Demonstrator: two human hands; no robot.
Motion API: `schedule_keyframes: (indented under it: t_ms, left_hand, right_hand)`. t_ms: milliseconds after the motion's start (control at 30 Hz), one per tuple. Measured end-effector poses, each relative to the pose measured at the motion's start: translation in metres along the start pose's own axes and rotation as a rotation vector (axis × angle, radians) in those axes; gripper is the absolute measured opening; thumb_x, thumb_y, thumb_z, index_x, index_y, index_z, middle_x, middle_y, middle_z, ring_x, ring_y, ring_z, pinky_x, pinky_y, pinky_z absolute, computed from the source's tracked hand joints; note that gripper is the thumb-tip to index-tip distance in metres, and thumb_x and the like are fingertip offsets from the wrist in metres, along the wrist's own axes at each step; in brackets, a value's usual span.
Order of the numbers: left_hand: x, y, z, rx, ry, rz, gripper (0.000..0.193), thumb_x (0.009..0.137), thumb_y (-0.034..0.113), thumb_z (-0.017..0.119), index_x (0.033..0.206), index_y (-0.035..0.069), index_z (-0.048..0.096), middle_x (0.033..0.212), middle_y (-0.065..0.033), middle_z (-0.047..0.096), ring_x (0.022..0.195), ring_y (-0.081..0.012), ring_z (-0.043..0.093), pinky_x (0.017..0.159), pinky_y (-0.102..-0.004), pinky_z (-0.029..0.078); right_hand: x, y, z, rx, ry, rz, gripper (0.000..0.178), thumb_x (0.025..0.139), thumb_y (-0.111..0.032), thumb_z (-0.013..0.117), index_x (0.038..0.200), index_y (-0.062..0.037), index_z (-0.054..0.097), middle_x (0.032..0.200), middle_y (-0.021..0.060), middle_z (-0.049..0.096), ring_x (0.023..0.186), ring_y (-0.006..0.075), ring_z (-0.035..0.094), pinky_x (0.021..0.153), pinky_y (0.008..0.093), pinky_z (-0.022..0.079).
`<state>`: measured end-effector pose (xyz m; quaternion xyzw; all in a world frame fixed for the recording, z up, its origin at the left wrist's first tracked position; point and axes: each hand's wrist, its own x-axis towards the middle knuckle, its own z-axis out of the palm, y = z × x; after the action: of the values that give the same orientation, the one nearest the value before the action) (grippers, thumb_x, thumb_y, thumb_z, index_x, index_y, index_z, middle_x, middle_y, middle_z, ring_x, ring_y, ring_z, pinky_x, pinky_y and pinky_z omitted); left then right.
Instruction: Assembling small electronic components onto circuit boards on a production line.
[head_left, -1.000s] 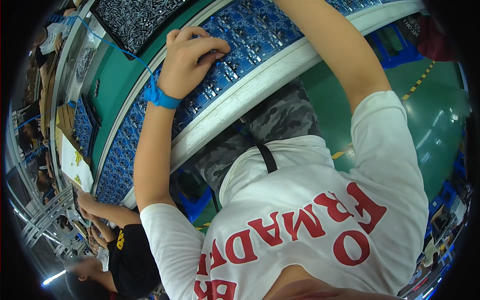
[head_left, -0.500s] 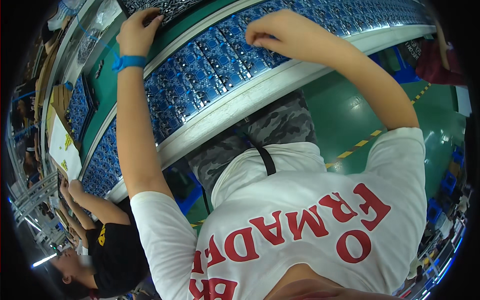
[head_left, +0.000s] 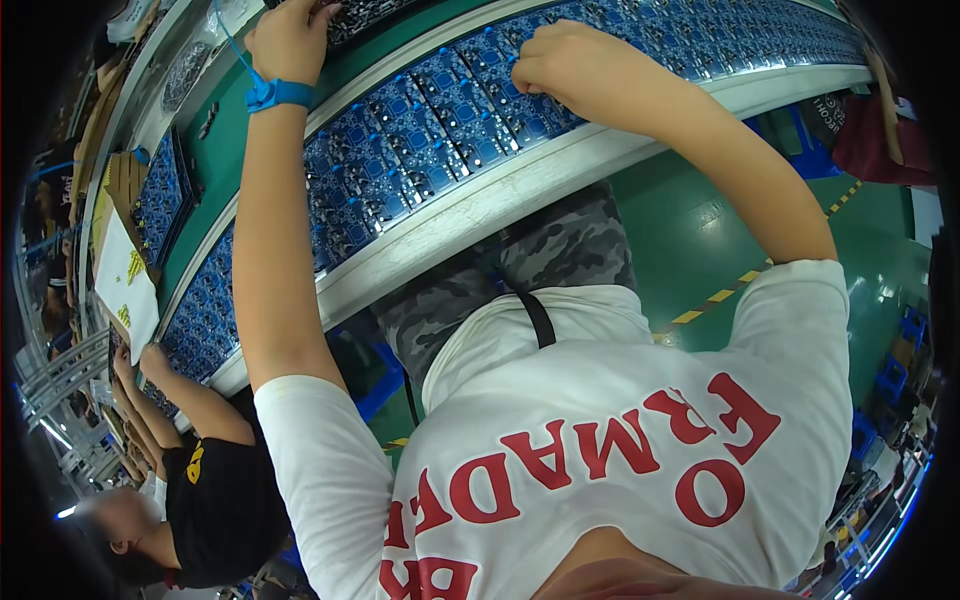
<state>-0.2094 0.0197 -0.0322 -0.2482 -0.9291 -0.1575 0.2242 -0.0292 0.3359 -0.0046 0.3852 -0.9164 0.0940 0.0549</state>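
The parts tray (head_left: 372,34) lay just right of the nearer left hand (head_left: 290,40); the right hand (head_left: 572,66) curled over blue boards (head_left: 425,112) — either grip, I couldn't tell.

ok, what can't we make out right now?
Left hand: fingers partly cut off by head view's top edge.
Black parts tray: cut off, same view and edge.
Right hand: head view; curled fingers hide any held part.
Far circuit boards: head view; components too small.
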Motion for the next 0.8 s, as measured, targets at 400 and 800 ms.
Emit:
schedule_keyframes:
  t_ms: [400,800]
  left_hand:
    - [-0.022,0.071,-0.012,-0.574,-0.143,-0.045,0.02,0.093,0.022,0.069,0.104,0.005,0.072,0.084,-0.0029,0.071,0.076,-0.0091,0.065,0.071,-0.0235,0.051]
    - [-0.054,0.106,-0.028,-1.097,-0.462,-0.166,0.019,0.092,0.004,0.066,0.11,0.0,0.072,0.103,-0.0092,0.073,0.096,-0.0154,0.069,0.087,-0.0258,0.054]
  right_hand:
    - [0.0,-0.005,0.001,-0.156,0.005,-0.089,0.014,0.077,-0.002,0.062,0.09,-0.0054,0.065,0.092,0.0056,0.063,0.097,0.0242,0.059,0.091,0.0351,0.047]
    - [0.006,-0.003,-0.017,0.139,-0.206,0.212,0.022,0.089,-0.015,0.064,0.106,-0.0024,0.068,0.107,0.0069,0.067,0.105,0.0229,0.062,0.095,0.0322,0.046]
